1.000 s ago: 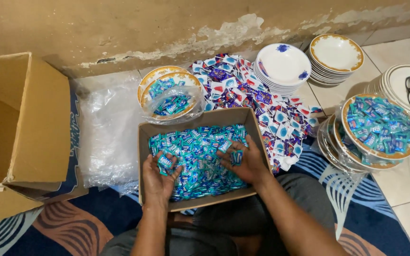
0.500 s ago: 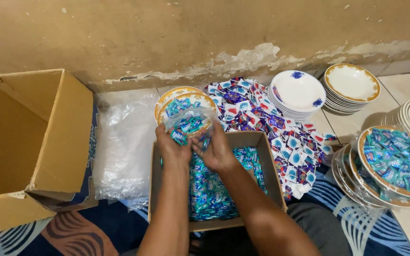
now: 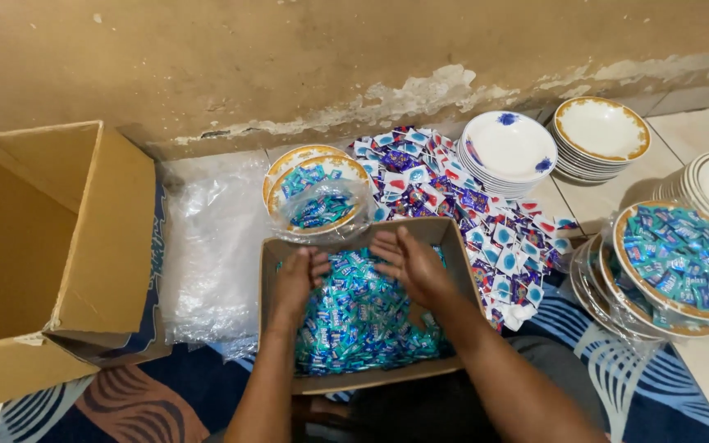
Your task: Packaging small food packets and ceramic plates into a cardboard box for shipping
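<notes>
Two plates on the right (image 3: 683, 271) are already heaped with sweets, and the bagged plate (image 3: 317, 205) by the wall only partly. From my head view, left hand (image 3: 297, 279) and right hand (image 3: 408, 262) rest open, empty, on the teal sweets (image 3: 354, 320) in the box (image 3: 272, 328). Half a second ago both were up at that bag.

Home floor, tiles (image 3: 707, 385), rug (image 3: 137, 394), stacked plates (image 3: 509, 152)
</notes>
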